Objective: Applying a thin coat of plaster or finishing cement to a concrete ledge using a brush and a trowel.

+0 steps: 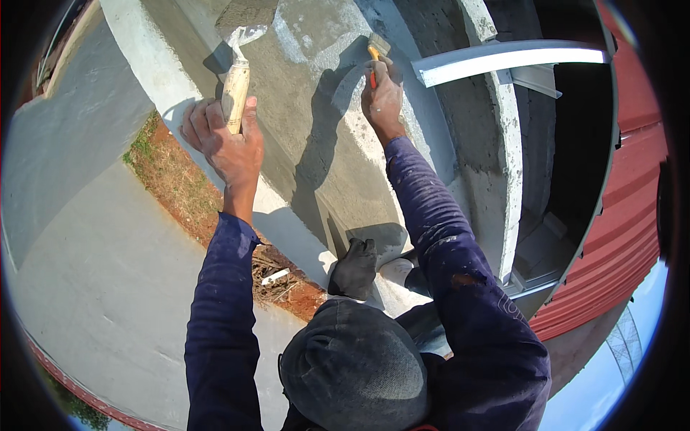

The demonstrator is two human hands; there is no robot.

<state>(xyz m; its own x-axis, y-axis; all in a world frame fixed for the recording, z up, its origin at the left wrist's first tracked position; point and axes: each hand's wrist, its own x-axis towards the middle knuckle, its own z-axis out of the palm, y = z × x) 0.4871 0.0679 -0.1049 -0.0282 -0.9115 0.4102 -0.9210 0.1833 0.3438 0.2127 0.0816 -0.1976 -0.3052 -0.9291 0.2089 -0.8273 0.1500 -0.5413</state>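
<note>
Wet grey plaster wall [316, 108] filling the head view. At eleven o'clock, left hand [219, 136] clenched around wooden handle of plastering trowel [237, 68], mortar-laden blade up. At twelve o'clock, right hand [381, 93] gripping orange-handled brush [375, 52] against wall. Trowel probably stiff, top-heavy when loaded; best held mid-handle. Capped head [352, 366] at six o'clock.

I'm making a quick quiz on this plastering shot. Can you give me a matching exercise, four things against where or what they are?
Things:
1. left hand
2. right hand
3. metal roofing
4. strip of soil and dry grass

States or places:
A. red, at the right edge
B. between the wall base and the pavement
C. grips a wooden-handled trowel
D. holds an orange-handled brush against the grey wall

Pairs: 1-C, 2-D, 3-A, 4-B
</note>
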